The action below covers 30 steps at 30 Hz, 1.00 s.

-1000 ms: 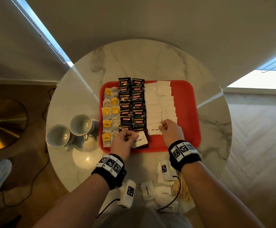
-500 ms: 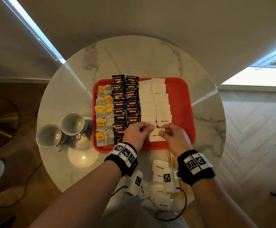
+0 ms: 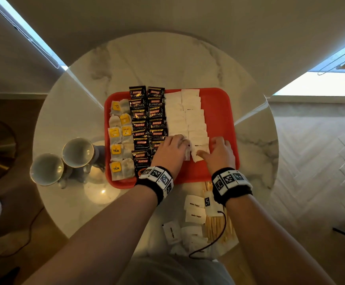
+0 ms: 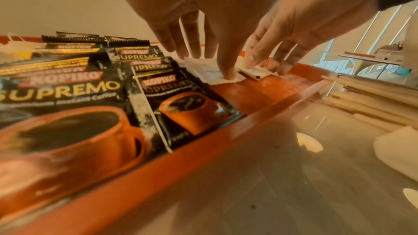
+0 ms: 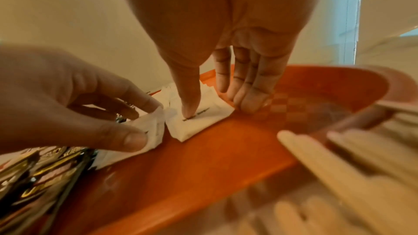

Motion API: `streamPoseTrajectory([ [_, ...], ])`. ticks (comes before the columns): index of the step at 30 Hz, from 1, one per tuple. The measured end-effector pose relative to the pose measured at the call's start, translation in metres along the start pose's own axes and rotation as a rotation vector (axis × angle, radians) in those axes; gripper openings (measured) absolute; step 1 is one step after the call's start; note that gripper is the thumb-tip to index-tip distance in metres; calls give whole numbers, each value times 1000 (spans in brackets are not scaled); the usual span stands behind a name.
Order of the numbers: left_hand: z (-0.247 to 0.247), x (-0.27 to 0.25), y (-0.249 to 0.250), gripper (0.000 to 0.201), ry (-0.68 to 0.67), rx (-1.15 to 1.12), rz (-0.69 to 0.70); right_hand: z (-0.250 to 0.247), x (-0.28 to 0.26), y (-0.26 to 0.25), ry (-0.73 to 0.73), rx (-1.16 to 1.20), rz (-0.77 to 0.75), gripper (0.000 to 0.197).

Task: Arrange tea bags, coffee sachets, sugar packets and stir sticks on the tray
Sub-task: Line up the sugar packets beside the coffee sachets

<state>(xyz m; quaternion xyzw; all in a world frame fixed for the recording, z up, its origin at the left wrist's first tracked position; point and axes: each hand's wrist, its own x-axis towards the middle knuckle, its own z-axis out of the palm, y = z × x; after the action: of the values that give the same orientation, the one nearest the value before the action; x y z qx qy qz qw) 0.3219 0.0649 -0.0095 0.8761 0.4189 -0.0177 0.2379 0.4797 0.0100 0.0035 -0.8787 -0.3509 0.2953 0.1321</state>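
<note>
A red tray (image 3: 219, 112) holds tea bags (image 3: 118, 138) on its left, black coffee sachets (image 3: 147, 120) in the middle and two columns of white sugar packets (image 3: 186, 116). At the near end of those columns, my left hand (image 3: 175, 149) pinches a sugar packet (image 5: 151, 128) between thumb and curled fingers. My right hand (image 3: 219, 151) presses its thumb on the neighbouring sugar packet (image 5: 199, 119), its straight fingers (image 5: 246, 103) touching the tray beside it. Wooden stir sticks (image 3: 219, 225) and loose sugar packets (image 3: 194, 204) lie on the table below the tray.
Two grey cups (image 3: 79, 152) (image 3: 46, 168) stand left of the tray on the round marble table (image 3: 167, 64). The tray's right strip (image 3: 221, 124) is bare red. A black cable (image 3: 208, 243) crosses the stir sticks. The table's near edge is close to my body.
Both hands moved forward and together from the tray's near part to the sugar columns. The packet held up between them half a second ago now lies flat under the fingers.
</note>
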Motion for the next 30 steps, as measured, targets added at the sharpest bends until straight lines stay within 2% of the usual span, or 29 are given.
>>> streamPoseTrajectory([
  [5,2,0,-1,46,-8,-18,14,7,-2,-3,2,7,-7,50],
  [8,-4,-13,1,48,29,-67,34,0,-11,4,12,-18,-5,49],
  [9,-7,-21,3,47,0,-100,42,-3,-18,8,9,-35,-20,47],
  [11,-11,-43,7,40,-152,-141,46,-7,-36,17,-39,-63,-84,39],
  [15,-3,-95,11,32,-453,-10,67,-8,-83,33,-275,-115,-229,28],
  [17,7,-117,11,42,-555,54,60,-3,-100,41,-365,-263,-334,38],
  [19,15,-133,13,60,-610,69,47,5,-113,49,-394,-431,-425,54],
  [21,19,-143,15,73,-616,98,61,14,-122,56,-374,-577,-494,67],
  [23,21,-148,16,69,-598,127,81,21,-126,60,-350,-639,-523,70],
  [27,23,-155,9,48,-579,81,42,23,-127,58,-332,-672,-549,55],
  [30,26,-161,3,47,-527,26,-18,23,-128,56,-316,-727,-614,43],
])
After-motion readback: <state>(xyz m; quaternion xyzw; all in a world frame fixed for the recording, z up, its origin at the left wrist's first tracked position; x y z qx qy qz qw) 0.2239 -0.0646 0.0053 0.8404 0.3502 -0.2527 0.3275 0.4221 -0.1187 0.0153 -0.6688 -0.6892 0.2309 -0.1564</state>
